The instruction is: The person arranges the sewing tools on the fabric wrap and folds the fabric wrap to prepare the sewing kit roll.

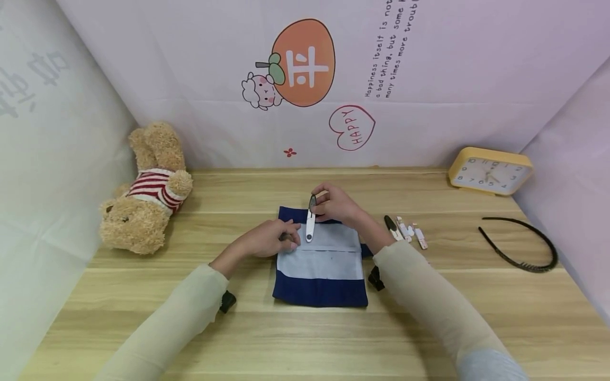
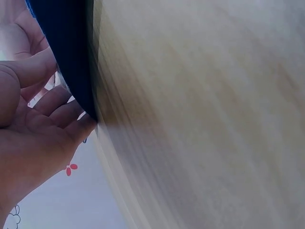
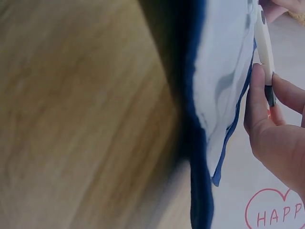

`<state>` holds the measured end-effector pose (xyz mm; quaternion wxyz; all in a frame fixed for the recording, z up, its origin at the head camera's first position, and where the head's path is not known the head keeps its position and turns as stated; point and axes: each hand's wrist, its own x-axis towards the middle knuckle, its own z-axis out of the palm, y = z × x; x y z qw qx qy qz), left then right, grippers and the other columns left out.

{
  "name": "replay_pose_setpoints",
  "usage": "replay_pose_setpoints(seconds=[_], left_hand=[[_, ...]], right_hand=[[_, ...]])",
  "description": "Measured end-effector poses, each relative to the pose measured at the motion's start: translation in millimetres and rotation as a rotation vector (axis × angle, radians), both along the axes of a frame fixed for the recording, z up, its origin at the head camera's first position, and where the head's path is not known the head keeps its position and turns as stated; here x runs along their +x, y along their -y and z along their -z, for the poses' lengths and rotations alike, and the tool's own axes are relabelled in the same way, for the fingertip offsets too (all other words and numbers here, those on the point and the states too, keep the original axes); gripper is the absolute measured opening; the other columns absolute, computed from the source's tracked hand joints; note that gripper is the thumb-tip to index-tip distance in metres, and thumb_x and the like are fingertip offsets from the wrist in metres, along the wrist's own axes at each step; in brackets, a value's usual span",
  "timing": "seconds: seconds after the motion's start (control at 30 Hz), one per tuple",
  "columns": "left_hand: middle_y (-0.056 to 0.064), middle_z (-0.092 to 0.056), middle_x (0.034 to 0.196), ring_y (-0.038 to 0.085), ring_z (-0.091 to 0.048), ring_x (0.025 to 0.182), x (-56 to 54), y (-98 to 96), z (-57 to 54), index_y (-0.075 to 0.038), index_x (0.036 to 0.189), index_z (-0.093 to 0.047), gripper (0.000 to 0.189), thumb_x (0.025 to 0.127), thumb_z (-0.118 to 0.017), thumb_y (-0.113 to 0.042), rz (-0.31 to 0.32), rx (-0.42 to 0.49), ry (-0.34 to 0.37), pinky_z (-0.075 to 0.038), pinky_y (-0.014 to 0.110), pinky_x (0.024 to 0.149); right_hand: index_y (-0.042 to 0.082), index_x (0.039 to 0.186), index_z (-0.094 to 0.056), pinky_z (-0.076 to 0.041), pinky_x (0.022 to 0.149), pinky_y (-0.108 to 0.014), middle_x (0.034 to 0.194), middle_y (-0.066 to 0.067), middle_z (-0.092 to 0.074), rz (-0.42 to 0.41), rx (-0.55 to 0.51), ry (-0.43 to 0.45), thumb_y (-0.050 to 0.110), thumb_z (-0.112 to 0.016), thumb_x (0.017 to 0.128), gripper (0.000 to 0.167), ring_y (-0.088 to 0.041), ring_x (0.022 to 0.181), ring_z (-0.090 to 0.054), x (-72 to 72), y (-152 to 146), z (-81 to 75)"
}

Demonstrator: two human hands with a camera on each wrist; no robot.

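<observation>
Wooden tabletop: mid-frame, right hand pinches slim white tool; slack pinch could drop it. Left hand half-curled at fabric pouch, hold indeterminable.

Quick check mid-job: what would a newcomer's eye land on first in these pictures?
Probably the slim white tool with a dark end, pinched in the right hand over the blue-and-pale cloth mid-table in the head view. Next, likely the tan teddy bear in a red-and-white striped top, lying at the far left. The yellow-framed clock at the back right may catch the eye too.
</observation>
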<state>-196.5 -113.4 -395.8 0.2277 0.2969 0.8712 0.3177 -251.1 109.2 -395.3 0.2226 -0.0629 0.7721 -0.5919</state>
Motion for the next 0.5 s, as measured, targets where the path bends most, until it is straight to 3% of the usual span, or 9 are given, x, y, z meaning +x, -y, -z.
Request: replay_pose_setpoints(seconds=[0.5], left_hand=[[0.012, -0.047, 0.153, 0.033, -0.026, 0.15, 1.3, 0.0, -2.1, -0.011, 0.101, -0.075, 0.01, 0.098, -0.065, -0.006, -0.011, -0.01, 0.013, -0.028, 0.049, 0.118]], right_hand=[[-0.007, 0.136, -0.044, -0.06, 0.082, -0.04, 0.111, -0.021, -0.058, -0.049, 0.042, -0.028, -0.008, -0.064, 0.095, 0.046, -0.025, 0.087, -0.066, 4.2, 8.9, 0.8]])
